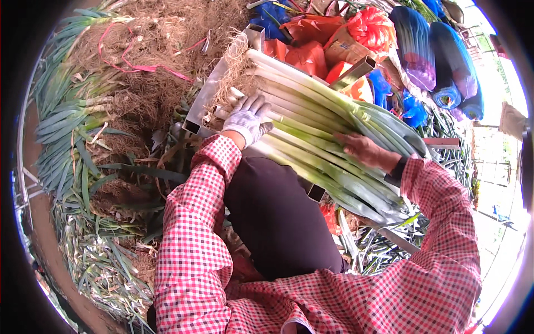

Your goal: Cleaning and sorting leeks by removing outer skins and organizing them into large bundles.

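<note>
A row of several leeks (311, 114) lies side by side on a metal rack (209, 101) in front of me, white root ends to the left and green leaves to the right. My left hand (248, 118), in a pale glove, rests with fingers stretched out on the white stalks near the brown roots (236, 64). Bare, my right hand (367, 151) lies across the stalks where they turn green, its fingers pointing left and apart. Part of the near stalks is hidden behind my knee (278, 206).
Piled leeks with root ends (133, 94) fill the left side, and a pink string (147, 68) lies over them. Red plastic bags (306, 53) and blue rolls (414, 47) stand beyond the rack. Square metal posts (356, 72) stick up at its edges. Cut leaves (384, 247) cover the ground.
</note>
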A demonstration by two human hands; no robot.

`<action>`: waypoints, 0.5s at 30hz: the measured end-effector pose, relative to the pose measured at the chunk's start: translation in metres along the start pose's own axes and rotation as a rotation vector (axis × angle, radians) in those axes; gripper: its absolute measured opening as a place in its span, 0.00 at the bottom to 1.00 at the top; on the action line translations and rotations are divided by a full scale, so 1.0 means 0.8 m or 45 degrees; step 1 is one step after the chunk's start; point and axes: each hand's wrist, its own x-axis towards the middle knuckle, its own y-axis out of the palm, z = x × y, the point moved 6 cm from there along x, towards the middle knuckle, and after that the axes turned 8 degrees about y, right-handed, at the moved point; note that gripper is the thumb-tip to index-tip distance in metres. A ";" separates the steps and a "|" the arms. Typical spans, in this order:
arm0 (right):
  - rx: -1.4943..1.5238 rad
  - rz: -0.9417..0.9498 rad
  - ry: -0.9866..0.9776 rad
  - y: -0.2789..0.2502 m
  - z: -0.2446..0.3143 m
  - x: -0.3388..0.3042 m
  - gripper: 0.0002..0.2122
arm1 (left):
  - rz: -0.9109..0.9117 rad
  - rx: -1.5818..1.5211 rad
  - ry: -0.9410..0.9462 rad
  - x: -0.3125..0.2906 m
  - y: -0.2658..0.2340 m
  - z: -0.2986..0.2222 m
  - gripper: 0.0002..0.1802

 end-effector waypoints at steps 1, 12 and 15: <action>0.166 0.050 0.035 0.001 -0.011 0.008 0.21 | 0.013 0.008 -0.015 -0.004 -0.002 0.002 0.30; 0.017 -0.013 -0.043 0.026 -0.075 0.003 0.21 | 0.268 -0.235 -0.126 0.040 0.025 -0.008 0.40; -0.155 0.070 0.038 0.005 -0.045 0.017 0.20 | -0.129 -0.892 -0.209 0.027 0.027 -0.003 0.39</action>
